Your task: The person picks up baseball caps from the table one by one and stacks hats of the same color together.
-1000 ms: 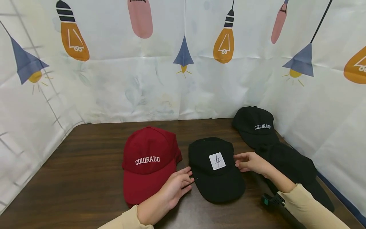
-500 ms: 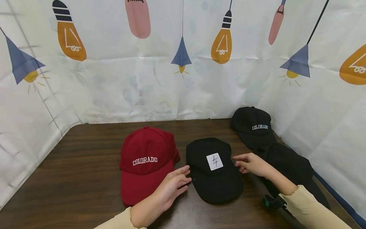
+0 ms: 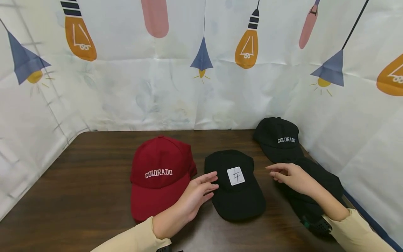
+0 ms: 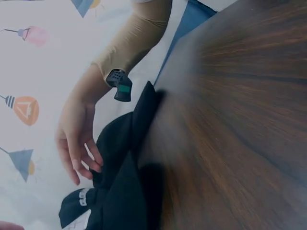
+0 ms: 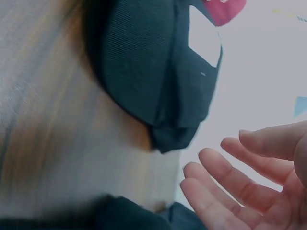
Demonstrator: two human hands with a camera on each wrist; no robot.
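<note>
A black cap (image 3: pixel 240 204) with a white square label (image 3: pixel 235 175) marked in dark strokes lies on the table, its brim toward me. My left hand (image 3: pixel 196 196), fingers loosely extended, overlaps its left edge in the head view and holds nothing. To the cap's right hovers my right hand (image 3: pixel 294 178), apart from it, with relaxed fingers and nothing between them. The right wrist view shows that hand (image 5: pixel 254 182) loosely spread beside the labelled cap (image 5: pixel 139 62). Left of the black cap sits a red cap (image 3: pixel 154 197) lettered COLORADO, its lower right partly hidden by my left hand.
Another black COLORADO cap (image 3: pixel 279 129) stands at the back right corner. In front of it, more black headwear (image 3: pixel 327 182) lies along the table's right edge, partly behind my right arm. Patterned white cloth (image 3: pixel 176 94) hangs around the dark wooden table (image 3: pixel 88 182).
My right hand has drawn back to the right from the labelled cap's edge. The left hand has risen slightly and now overlaps the cap's left side. The caps keep their places.
</note>
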